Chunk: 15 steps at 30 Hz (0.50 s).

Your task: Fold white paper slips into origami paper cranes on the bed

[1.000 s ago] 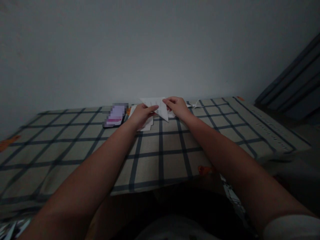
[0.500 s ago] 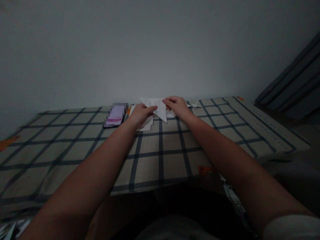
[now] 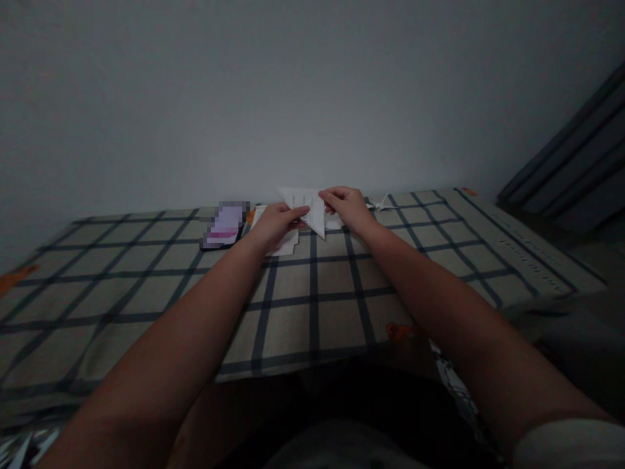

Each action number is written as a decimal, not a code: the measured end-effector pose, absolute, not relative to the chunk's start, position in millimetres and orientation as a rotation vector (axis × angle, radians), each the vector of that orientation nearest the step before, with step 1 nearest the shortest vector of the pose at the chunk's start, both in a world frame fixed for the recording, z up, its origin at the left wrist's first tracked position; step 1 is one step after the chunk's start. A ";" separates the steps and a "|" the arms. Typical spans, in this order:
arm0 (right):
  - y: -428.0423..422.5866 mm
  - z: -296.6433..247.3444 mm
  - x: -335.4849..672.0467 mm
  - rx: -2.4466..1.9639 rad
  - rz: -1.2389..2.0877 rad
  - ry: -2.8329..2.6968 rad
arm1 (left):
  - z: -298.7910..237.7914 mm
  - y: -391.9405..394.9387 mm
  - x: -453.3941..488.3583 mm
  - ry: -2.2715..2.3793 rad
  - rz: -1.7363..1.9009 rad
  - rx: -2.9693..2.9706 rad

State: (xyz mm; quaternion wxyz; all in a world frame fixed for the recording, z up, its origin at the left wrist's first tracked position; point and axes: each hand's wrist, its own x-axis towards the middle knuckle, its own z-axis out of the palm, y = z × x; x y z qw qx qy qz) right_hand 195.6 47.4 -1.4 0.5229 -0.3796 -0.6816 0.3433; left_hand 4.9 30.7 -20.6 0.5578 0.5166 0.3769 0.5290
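Observation:
A white sheet of paper (image 3: 315,212), folded into a pointed, roughly triangular shape with faint marks on it, is held up over the table between both hands. My left hand (image 3: 277,226) grips its left side, thumb lying across the front. My right hand (image 3: 346,206) pinches its right edge between thumb and fingertips. Under and beside my left hand lie more white papers (image 3: 286,246), partly covered by it. Another white paper piece (image 3: 334,223) shows below my right hand. Just right of that hand sits a small folded paper shape (image 3: 379,203) with thin points.
A phone (image 3: 224,226) with a blurred-out screen lies left of the papers. The checked cloth (image 3: 312,312) covers the table, which meets a plain wall (image 3: 312,98) at the back. A dark curtain (image 3: 576,156) hangs at the far right.
The held paper has tilted and shifted very slightly, its upper left tip moving a little right. Both hands keep their grip in nearly the same place.

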 end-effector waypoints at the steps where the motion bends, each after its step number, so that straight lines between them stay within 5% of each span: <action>1: 47.9 -1.7 195.5 -0.897 0.832 -1.624 | -20.3 30.8 4.7 0.891 1.247 1.219; 15: 56.2 -6.8 193.8 -0.855 0.874 -1.446 | -11.9 26.2 4.9 0.951 1.338 1.234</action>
